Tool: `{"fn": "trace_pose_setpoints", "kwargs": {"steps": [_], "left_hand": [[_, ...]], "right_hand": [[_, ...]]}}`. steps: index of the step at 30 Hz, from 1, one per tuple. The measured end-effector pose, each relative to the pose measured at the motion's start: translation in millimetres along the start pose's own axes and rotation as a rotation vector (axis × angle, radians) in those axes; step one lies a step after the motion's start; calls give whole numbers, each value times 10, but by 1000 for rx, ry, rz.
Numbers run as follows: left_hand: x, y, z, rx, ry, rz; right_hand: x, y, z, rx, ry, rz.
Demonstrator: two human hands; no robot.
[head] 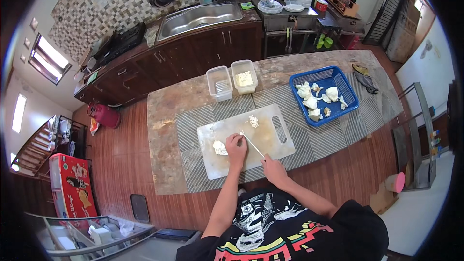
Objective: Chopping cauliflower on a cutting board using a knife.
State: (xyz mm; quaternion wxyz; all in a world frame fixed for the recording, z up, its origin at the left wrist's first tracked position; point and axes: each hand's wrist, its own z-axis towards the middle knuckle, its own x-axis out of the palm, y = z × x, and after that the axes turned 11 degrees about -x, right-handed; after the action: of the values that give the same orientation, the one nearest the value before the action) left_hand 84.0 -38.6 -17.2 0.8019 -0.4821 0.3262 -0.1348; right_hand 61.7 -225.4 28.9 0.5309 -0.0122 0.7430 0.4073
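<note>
My right hand (274, 169) grips the handle of a knife (253, 145), whose thin blade points away to the upper left over the cutting board. Close to the blade tip, the bunched fingers of my left hand (236, 148) hold a small white food piece, mostly covered by the fingers. Beneath both lies a white plastic cutting board (266, 152) with a handle slot at its right end. A larger white chunk (219, 148), perhaps mushroom, rests just left of my left hand. Farther up the board sits a small pile of chopped white bits (253, 121).
Beyond the board stand an empty clear plastic container (219, 88) and another container (250, 89) holding chopped white bits. A blue plastic basket (328, 116) with several white chunks is at the right, and a dark cloth (364, 78) lies past it. All are on the worn table (163, 145).
</note>
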Motion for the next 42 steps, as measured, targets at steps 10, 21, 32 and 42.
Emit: {"fn": "trace_pose_setpoints", "kwargs": {"steps": [10,21,32,42], "left_hand": [[5,9,-4,5,-2,3],[2,43,7,20,-7,15],[-14,2,-3,-6,-21,0],[8,24,-2,-22,-12,12]], "right_hand": [[-59,-40,-35,24,31,-62],[71,-41,7,-43,-79,-71],[-23,-51,200,-31,-103,-26],[19,40,319,-48,-79,-10]]}}
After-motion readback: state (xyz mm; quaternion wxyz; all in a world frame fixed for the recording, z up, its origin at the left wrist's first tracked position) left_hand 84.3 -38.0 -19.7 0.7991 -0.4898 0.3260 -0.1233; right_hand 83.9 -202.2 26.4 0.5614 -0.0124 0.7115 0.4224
